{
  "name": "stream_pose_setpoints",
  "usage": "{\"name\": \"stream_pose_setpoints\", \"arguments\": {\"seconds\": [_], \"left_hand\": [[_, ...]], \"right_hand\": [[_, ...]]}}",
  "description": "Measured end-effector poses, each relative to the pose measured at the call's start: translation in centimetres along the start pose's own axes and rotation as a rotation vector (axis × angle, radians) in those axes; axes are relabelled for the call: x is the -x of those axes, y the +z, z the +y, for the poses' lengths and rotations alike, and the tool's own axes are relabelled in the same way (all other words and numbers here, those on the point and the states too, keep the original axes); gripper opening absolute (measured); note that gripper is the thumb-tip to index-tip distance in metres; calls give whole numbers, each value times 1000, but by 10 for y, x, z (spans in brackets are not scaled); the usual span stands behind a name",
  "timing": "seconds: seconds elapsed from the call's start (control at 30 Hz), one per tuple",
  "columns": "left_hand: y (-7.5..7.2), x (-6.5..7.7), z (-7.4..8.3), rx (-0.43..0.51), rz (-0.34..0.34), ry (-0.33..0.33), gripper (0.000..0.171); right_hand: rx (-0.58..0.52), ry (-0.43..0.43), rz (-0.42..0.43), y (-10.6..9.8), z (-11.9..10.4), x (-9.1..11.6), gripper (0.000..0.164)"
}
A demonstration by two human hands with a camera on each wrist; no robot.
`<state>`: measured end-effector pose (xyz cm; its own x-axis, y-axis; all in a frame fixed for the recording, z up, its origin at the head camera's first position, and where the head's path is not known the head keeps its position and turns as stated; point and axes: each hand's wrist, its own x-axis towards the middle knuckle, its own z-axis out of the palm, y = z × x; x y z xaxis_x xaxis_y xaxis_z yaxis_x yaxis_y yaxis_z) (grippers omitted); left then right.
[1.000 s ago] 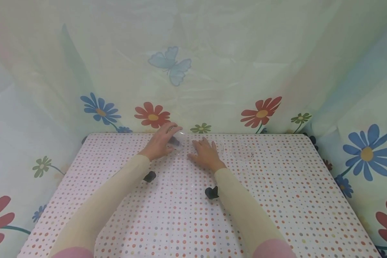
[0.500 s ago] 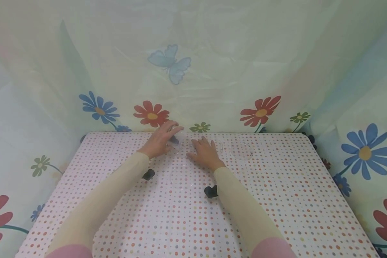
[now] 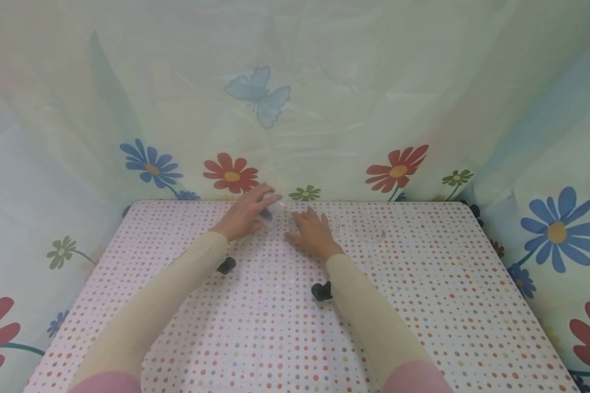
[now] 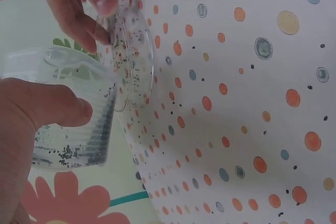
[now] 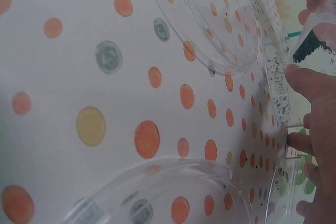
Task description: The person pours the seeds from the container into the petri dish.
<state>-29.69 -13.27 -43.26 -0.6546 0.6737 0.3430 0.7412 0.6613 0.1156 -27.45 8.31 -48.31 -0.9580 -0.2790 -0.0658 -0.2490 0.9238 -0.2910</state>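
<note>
My left hand [image 3: 246, 213] grips a clear plastic cup [image 4: 97, 142] with its thumb across the near side. The cup is tipped on its side, and small black grains lie along its lower wall. Close to its mouth is a clear round petri dish [image 4: 139, 66], scattered with the same dark grains. My right hand [image 3: 313, 234] is at that dish, fingers spread and fairly straight. In the right wrist view its thumb and fingertips touch or nearly touch the rim of the grain-strewn dish [image 5: 278, 85].
Other clear petri dishes lie around: one dish [image 3: 369, 228] to the right, one [image 3: 278, 273] nearer the body, and another partly behind my right hand. Stray black grains dot the spotted tabletop [image 3: 255, 349]. A flowered curtain [image 3: 324, 109] stands along the table's back edge.
Both hands stay in nearly the same place. The left hand keeps the cup tilted, with only a slight shift. The head view has moved a little.
</note>
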Motion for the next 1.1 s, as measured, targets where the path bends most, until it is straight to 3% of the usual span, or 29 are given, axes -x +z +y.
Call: {"name": "stream_pose_setpoints", "arguments": {"seconds": [0.53,0.93,1.1], "left_hand": [[-1,-3,4,-57,-46,4,83],[0,2,2,-1,-3,-24,81],[-1,2,2,26,18,-84,82]], "right_hand": [[-4,-1,6,-2,-1,2,68],[33,6,-5,-2,-2,-1,70],[31,6,16,-3,0,-1,72]]}}
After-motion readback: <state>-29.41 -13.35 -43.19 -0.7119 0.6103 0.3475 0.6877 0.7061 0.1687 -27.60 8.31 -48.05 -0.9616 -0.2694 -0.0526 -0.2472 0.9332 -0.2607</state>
